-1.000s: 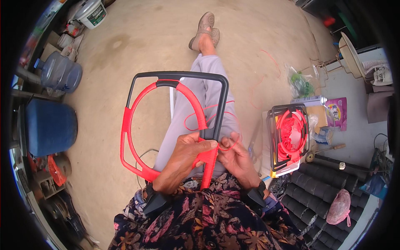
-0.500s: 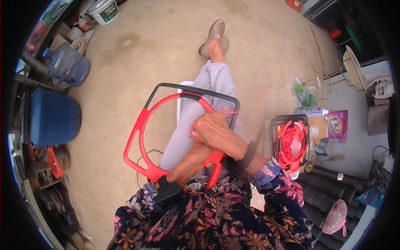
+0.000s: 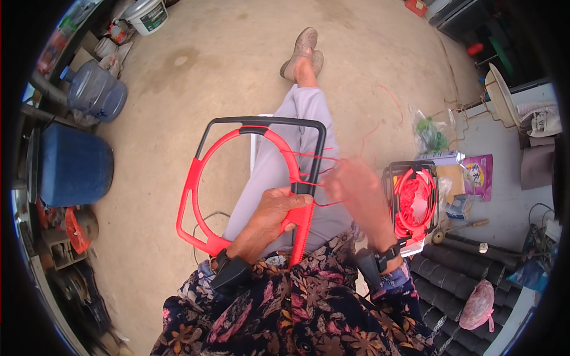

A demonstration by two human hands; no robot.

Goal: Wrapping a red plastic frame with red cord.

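Across my lap lies a black rectangular frame with a ring inside it (image 3: 191,178), much of both wrapped in red cord. My left hand (image 3: 265,215) is closed round the wrapped part at the frame's lower right, its thumb pressed on the wrapping. Off the frame's right side, my right hand (image 3: 351,183) is blurred by motion. Several loops of red cord (image 3: 330,204) stretch from the frame to its closed fingers. The bare black part (image 3: 304,188) of that side shows just above my left thumb.
At right stands a stack of similar red and black frames (image 3: 414,204) with red cord inside. Near it are a spray can (image 3: 442,158), a purple packet (image 3: 478,178) and dark rolls (image 3: 457,282). A blue drum (image 3: 77,166) and a water jug (image 3: 98,92) stand left.
My right hand has moved right, away from my left hand, drawing cord loops out from the frame. The frame has turned and shifted slightly left; my left hand still grips it.
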